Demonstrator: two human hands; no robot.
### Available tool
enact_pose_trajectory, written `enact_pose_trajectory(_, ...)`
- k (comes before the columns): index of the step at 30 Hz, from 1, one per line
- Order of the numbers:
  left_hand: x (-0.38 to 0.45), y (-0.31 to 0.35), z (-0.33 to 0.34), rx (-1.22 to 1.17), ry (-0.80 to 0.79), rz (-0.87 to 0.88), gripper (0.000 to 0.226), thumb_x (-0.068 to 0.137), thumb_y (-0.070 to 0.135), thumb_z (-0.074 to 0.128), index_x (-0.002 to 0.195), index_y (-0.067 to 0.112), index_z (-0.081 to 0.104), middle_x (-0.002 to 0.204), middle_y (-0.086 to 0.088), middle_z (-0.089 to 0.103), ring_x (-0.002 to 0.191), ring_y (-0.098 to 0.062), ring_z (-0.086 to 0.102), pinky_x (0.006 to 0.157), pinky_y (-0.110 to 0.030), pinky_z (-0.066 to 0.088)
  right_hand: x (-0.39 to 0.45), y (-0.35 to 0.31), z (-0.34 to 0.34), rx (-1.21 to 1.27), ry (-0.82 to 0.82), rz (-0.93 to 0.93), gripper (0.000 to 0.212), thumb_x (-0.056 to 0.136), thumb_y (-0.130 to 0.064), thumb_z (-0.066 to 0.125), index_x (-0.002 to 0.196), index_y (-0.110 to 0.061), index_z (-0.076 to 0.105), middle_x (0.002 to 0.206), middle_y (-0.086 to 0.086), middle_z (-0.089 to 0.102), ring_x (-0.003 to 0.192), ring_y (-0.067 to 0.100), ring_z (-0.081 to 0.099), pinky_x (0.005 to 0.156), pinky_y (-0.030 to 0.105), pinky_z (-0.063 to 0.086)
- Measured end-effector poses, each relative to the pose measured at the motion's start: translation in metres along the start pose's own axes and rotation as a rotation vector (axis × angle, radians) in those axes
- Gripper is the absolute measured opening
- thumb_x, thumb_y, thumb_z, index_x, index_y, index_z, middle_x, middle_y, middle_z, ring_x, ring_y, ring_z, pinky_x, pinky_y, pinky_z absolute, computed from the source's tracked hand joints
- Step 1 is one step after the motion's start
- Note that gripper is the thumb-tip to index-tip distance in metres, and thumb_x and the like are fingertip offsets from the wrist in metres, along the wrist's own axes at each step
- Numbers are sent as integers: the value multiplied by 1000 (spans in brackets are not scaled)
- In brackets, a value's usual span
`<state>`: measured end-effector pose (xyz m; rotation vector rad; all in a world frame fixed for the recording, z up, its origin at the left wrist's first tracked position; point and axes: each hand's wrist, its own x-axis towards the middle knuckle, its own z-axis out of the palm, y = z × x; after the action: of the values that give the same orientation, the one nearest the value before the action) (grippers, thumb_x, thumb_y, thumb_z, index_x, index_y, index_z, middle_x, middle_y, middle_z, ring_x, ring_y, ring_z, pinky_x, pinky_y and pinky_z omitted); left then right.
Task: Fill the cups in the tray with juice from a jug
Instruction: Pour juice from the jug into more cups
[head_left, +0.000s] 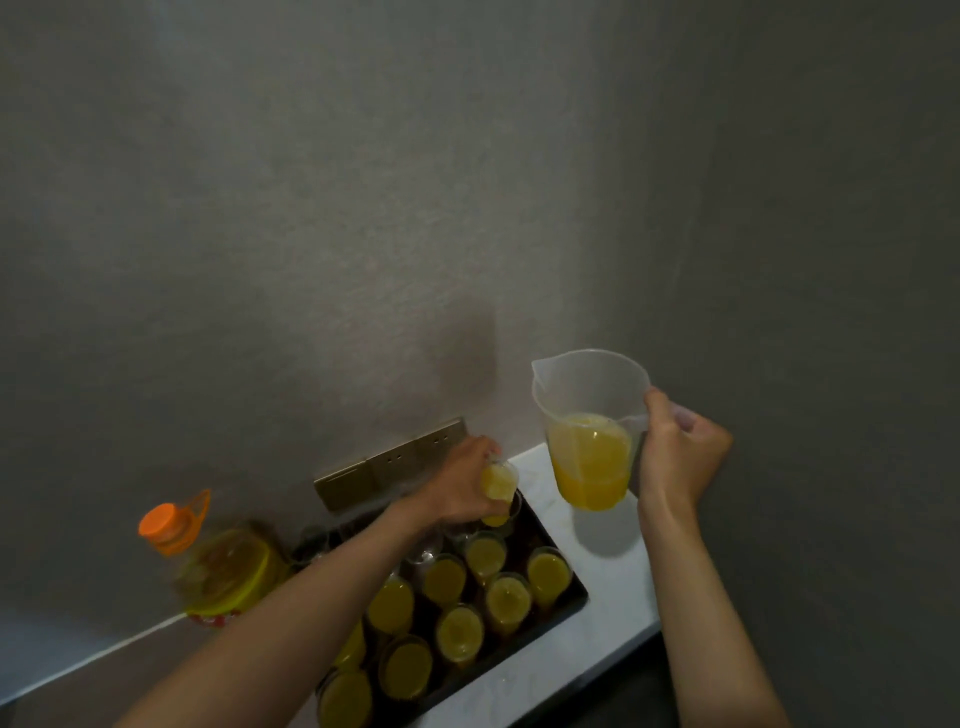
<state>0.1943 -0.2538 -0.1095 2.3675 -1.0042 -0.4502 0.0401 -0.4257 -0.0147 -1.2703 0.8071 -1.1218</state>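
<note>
A dark tray (574, 597) on the white counter holds several clear cups (506, 597) of yellow juice. My left hand (460, 486) reaches over the tray's far end and grips a juice-filled cup (500, 482) just above another cup at the far corner. A few clear cups near my left forearm look empty. My right hand (678, 452) holds the handle of a translucent plastic jug (589, 431), upright in the air to the right of the tray and about a third full of juice.
A large yellow bottle (223, 566) with an orange cap stands left of the tray against the grey wall. A brass socket plate (387, 465) sits on the wall behind the tray. The white counter (618, 587) ends at a front edge on the right.
</note>
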Motion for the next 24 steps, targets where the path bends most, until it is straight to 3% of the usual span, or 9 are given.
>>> enact_pose_trajectory(4,16,-2,12,99,-126,9,68,60,41,79,118,25,48,120,1,46,109,-19,49,92,-37,49,14,-3,-7,-13,20,21,42,89,-12,70,54,-1,49,41,-12,38,42,10,33,47,22,39)
enact_pose_trajectory(10,36,-4,25,318,-234,82,68,67,40,88,117,20,48,117,0,49,104,-23,53,85,-36,48,28,1,-7,7,3,33,47,90,-9,69,51,-10,44,38,-13,34,40,6,30,45,20,37)
enact_pose_trajectory(14,48,-4,33,462,-304,136,70,66,53,82,118,21,49,120,-1,53,106,-19,51,87,-31,45,34,8,-3,8,-15,54,42,92,-9,69,54,-2,51,38,-13,40,38,2,36,46,15,41)
enact_pose_trajectory(17,64,-15,49,520,-351,119,61,60,65,65,103,31,39,107,1,54,94,-21,51,86,-40,51,38,13,0,-3,-19,68,37,91,-10,69,59,3,56,39,-13,42,41,5,40,48,17,43)
enact_pose_trajectory(21,62,-5,54,535,-386,144,57,71,41,78,112,24,43,111,-3,53,96,-23,54,80,-43,54,42,17,3,4,-20,83,40,90,-10,69,57,6,53,41,-11,40,44,10,39,48,21,41)
enact_pose_trajectory(24,63,-5,61,571,-412,172,52,77,37,76,115,18,47,115,-7,54,101,-27,56,83,-45,54,43,16,4,-6,-15,95,44,92,-7,68,53,-5,49,36,-14,39,37,3,38,44,14,39)
